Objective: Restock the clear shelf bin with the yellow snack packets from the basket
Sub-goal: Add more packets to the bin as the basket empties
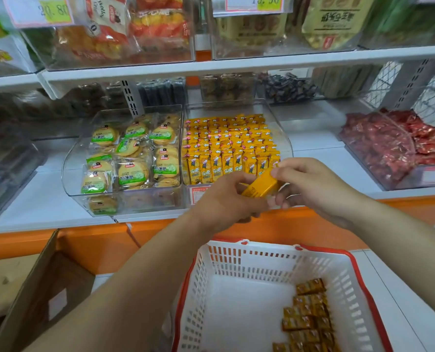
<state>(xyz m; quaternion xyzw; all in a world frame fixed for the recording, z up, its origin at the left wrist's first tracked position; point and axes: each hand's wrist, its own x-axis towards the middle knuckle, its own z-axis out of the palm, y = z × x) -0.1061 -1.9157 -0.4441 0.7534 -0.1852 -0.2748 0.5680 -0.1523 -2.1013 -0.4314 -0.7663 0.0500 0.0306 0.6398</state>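
Observation:
A yellow snack packet is held between my left hand and my right hand, just in front of the clear shelf bin. Both hands pinch the packet, one at each end. The bin holds several neat rows of upright yellow packets. Below my arms stands a white basket with a red rim. Several more yellow packets lie in its right side.
A clear bin of green-labelled biscuits stands left of the yellow bin, and a bin of red packets to the right. An upper shelf with more bins overhangs. An open cardboard box sits at lower left.

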